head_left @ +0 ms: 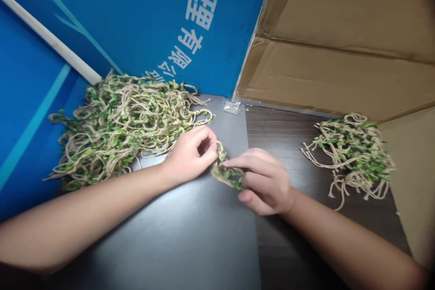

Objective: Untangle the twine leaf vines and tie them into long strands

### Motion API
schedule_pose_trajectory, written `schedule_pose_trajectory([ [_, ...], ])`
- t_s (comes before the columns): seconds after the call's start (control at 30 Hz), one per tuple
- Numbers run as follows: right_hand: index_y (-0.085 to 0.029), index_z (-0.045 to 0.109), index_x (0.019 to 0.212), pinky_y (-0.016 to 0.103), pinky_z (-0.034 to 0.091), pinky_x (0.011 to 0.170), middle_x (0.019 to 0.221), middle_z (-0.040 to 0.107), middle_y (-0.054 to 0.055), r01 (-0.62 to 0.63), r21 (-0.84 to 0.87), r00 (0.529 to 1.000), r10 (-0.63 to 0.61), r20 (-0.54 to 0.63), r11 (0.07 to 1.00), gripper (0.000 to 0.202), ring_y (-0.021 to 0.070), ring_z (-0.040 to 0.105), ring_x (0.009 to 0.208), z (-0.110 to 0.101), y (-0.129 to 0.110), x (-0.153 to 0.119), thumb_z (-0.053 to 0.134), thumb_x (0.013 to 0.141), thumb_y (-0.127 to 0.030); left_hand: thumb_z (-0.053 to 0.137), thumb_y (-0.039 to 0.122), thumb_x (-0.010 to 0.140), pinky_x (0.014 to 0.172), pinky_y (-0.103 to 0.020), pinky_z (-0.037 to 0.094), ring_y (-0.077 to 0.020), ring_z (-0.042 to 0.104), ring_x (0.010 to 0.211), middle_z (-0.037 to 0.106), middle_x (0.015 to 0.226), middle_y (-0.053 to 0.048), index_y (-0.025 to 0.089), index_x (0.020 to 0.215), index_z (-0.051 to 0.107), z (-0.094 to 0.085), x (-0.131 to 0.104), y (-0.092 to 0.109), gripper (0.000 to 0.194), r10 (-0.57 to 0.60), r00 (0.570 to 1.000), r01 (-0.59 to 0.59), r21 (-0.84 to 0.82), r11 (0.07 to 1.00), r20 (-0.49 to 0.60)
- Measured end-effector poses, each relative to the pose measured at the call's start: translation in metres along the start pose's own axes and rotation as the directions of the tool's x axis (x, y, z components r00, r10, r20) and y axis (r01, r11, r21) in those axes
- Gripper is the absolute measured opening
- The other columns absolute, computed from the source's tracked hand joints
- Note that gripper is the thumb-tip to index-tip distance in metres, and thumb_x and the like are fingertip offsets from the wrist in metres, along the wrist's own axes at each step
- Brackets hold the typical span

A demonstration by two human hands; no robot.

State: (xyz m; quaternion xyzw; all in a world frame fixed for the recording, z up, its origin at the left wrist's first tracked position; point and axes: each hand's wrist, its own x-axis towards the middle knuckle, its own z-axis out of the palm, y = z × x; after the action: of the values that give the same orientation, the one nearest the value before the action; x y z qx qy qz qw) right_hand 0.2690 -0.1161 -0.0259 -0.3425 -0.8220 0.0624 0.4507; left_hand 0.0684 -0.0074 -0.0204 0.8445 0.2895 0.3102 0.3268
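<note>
Rope with green leaves [227, 176] sits above the table [176, 235], pinched by the left hand's [192, 152] fingers and gripped by the right hand's [268, 181]; hard pulling could knot it. Room lies near, while the pile [136, 122] at left and cardboard [340, 72] at far right limit sideways reach.

The right hand [267, 182] hides part of the leafy cord [220, 170]. The view's top edge cuts off the white lettering [201, 8]; the large pile [125, 122] hides one end of the pole [50, 37]. The clear packet [232, 107] is too small to make out.
</note>
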Motion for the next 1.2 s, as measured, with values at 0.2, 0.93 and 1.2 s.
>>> schedule_pose_trajectory([
  [0.2, -0.018, 0.059, 0.068, 0.043, 0.044, 0.074, 0.104, 0.073, 0.013, -0.203, -0.182, 0.979, 0.203, -0.021, 0.962, 0.059, 0.024, 0.061, 0.085, 0.001, 0.004, -0.002, 0.035, 0.107, -0.055, 0.059, 0.013, 0.083, 0.066, -0.026, 0.044, -0.0123, 0.055, 0.07, 0.058, 0.079, 0.001, 0.016, 0.084, 0.058, -0.002, -0.001, 0.0, 0.003, 0.03, 1.0, -0.031, -0.045, 0.999, -0.008],
  [0.93, -0.021, 0.067, 0.125, 0.055, 0.043, 0.108, 0.137, 0.058, 0.015, -0.519, -0.367, 0.855, 0.463, -0.234, 0.772, 0.033, 0.0329, 0.053, 0.129, 0.01, 0.019, -0.001, 0.052, 0.102, -0.039, 0.065, 0.011, 0.084, 0.079, -0.029, 0.048, -0.0155, 0.059, 0.087, 0.062, 0.095, -0.006, 0.017, 0.083, 0.054, -0.005, -0.004, 0.002, 0.012, 0.308, 0.951, -0.309, -0.119, 0.944, -0.025],
  [1.2, -0.018, 0.06, 0.142, 0.038, 0.041, 0.076, 0.075, 0.056, 0.001, -0.58, -0.383, 0.814, 0.537, -0.223, 0.72, 0.044, 0.0205, 0.051, 0.077, 0.014, 0.013, 0.001, 0.055, 0.1, -0.033, 0.064, 0.006, 0.082, 0.074, -0.026, 0.046, -0.0126, 0.059, 0.082, 0.063, 0.092, -0.004, 0.016, 0.069, 0.045, -0.004, -0.005, 0.004, 0.026, 0.317, 0.948, -0.319, -0.075, 0.945, -0.042],
])
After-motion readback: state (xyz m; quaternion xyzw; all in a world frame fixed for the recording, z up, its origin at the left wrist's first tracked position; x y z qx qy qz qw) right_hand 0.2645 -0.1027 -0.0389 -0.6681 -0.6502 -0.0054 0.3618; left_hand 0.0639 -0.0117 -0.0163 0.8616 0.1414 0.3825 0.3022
